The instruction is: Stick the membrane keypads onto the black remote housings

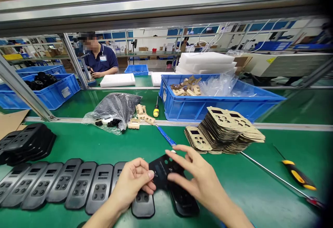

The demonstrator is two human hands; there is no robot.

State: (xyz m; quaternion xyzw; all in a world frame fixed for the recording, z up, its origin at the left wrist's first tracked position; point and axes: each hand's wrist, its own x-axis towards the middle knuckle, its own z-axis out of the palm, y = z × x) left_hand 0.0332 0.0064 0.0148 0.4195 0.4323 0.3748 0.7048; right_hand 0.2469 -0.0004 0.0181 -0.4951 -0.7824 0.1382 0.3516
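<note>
A: Item one, the black membrane sheet [161, 171]: where are you holding it?

B: You are pinching it between both hands, low at the centre of the green table [104, 145], just above the black panel [182, 200] at the right end of the row of panels [62, 184]. Its long axis is running from near-left to far-right.

A: Fingers?

B: Your left hand [134, 183] is closing thumb and forefinger narrowly on the sheet's near-left edge, palm turned inward. Your right hand [197, 176] is reaching over from the right, fingers spread along the far and right edges; it is covering more of the sheet.

A: Surroundings?

B: Tan sheet stack [226, 131] lying behind right, blue screwdriver [165, 136] just beyond, yellow-handled screwdriver [298, 176] well apart right, blue crate [221, 99] behind.
</note>
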